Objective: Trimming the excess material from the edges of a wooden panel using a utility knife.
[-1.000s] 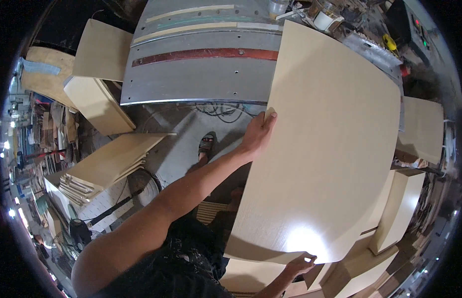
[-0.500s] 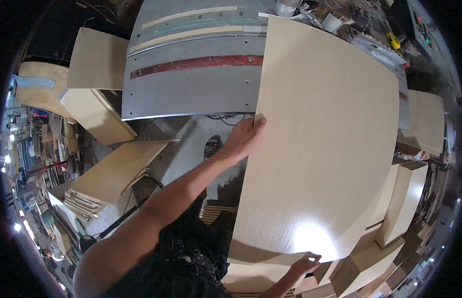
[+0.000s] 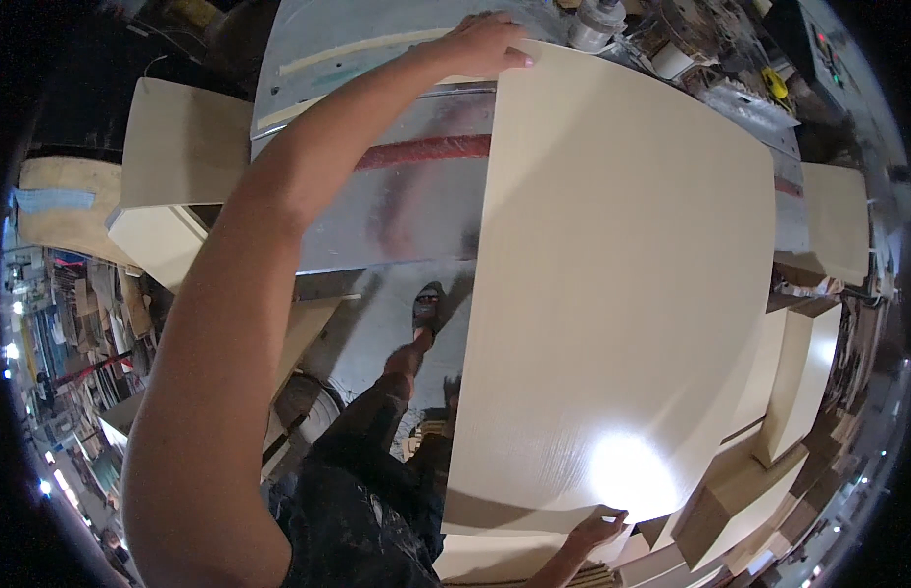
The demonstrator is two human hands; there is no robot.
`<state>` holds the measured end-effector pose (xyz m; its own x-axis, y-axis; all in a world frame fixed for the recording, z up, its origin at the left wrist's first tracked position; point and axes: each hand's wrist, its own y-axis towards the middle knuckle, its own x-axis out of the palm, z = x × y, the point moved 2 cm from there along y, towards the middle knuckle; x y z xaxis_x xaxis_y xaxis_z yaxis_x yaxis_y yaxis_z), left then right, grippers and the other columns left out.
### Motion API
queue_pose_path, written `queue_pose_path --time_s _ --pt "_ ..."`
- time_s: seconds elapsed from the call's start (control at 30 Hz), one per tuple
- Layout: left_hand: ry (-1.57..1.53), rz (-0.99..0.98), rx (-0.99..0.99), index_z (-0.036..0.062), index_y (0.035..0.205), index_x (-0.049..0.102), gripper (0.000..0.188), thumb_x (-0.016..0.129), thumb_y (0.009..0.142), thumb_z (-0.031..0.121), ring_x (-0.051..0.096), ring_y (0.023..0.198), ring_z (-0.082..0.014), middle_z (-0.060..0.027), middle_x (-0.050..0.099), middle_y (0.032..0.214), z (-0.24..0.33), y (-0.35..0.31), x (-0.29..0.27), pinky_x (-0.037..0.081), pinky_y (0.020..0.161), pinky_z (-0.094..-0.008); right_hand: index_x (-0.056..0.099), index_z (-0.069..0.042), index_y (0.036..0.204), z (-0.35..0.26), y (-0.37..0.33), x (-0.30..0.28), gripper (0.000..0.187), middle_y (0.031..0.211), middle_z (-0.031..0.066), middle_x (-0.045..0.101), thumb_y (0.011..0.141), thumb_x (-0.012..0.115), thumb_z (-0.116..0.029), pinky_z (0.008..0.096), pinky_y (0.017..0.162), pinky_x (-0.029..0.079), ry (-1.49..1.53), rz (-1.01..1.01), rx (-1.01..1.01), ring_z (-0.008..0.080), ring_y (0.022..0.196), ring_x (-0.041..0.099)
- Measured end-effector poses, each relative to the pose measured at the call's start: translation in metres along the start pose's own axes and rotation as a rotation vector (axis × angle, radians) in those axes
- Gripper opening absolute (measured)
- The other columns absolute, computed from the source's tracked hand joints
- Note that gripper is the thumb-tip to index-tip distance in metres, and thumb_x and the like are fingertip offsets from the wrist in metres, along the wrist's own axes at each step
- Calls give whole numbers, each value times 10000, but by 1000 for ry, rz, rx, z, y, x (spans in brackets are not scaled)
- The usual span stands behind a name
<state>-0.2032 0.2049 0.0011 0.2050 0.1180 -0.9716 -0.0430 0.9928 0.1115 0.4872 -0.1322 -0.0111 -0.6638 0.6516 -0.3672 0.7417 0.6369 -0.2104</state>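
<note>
A large pale wood-grained panel (image 3: 632,265) lies across the right part of a grey metal machine table (image 3: 416,211) and reaches back toward my body. My left hand (image 3: 483,44) is at the panel's far left corner, its thumb on the corner and its fingers curled past the far edge. The underside of that grip is hidden. Down at the near edge, my right hand (image 3: 598,529) pinches the panel between thumb and fingers, close to a bright glare spot.
A metal cylindrical spindle part (image 3: 597,24) stands just beyond the panel's far edge. A red strip (image 3: 426,150) crosses the table. Stacked pale boards (image 3: 798,382) stand at right, with more panels (image 3: 176,142) at left. My sandalled foot (image 3: 428,306) is on the floor below.
My left hand has moved from the panel's left edge forward to its far left corner. The panel has shifted slightly left and nearer in view. My right hand stays at the near edge.
</note>
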Motion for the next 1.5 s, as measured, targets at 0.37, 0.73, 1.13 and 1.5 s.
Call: queue_pose_path --time_s 0.37,0.73,1.13,1.5 --pt "225 -90 153 -23 1047 575 571 588 785 484 468 1123 -356 -218 536 1098 2 11 -31 345 978 -437 367 107 1263 8 -32 -7 517 1195 215 430 929 435 -280 363 903 423 -95 -90 4 301 1061 475" --pt "-20 -21 0 -73 1039 560 591 620 774 451 486 1087 -382 -265 542 1088 29 11 -12 392 943 -427 338 108 1275 3 -79 -4 442 1257 232 402 964 353 -205 390 931 434 -54 -26 95 310 1098 462" --pt "234 -272 -115 -73 1129 519 704 598 759 521 489 1085 -387 -273 512 1155 39 0 -43 398 944 -428 284 56 1316 -2 -115 -1 515 1239 225 405 901 435 -210 424 915 444 -69 -89 1 314 1119 445" --pt "42 -34 -70 -86 1224 446 733 588 791 488 414 1209 -384 -275 442 1277 38 16 -8 345 1018 -409 265 80 1329 -25 -165 22 613 1254 241 384 887 479 -289 443 945 406 41 -41 177 336 1144 419"
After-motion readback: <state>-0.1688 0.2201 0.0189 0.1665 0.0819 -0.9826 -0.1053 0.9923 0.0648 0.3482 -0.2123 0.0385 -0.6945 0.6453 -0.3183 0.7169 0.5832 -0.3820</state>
